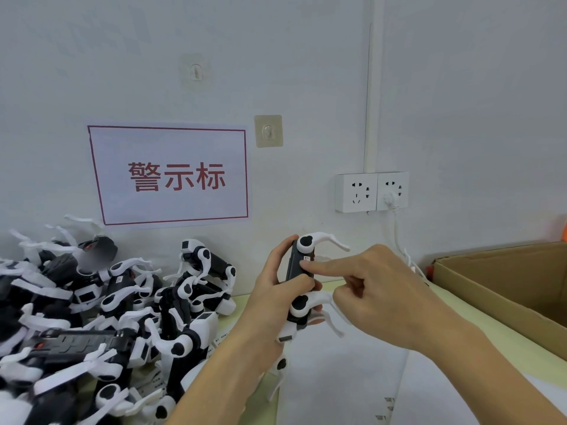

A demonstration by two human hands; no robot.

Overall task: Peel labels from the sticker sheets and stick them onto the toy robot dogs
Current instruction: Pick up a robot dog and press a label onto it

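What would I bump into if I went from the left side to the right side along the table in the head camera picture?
Pile of toy robot dogs → left hand gripping one toy dog → right hand pressing a label onto it → cardboard box.

One head-worn camera looks forward and slightly down, close over both hands (331, 289) at chest height. It faces the wall (306, 72) just beyond them; the table (460, 314) runs below and right.
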